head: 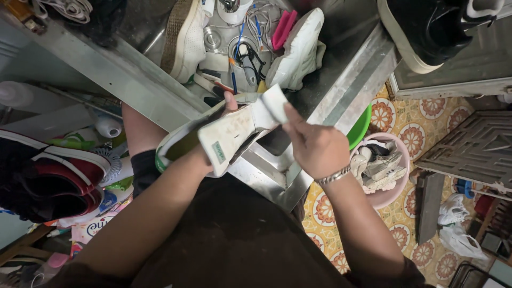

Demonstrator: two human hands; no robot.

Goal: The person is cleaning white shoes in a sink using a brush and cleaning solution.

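Note:
My left hand [226, 104] grips a white sneaker [184, 140] with a green-trimmed opening, held on its side over the corner of a steel sink. A white insole [230, 133] with a small green label sticks out of the shoe. My right hand [314, 144], with a metal bracelet on the wrist, pinches the insole's far end [274, 101] between thumb and fingers.
The steel sink [341, 80] holds two white sneakers [298, 50], a pink brush [282, 29] and small tools. A black shoe [426, 29] rests at top right. Red-and-black shoes [53, 178] lie left. A pink basin [397, 192] of shoes and a green basin [361, 125] stand on the patterned floor.

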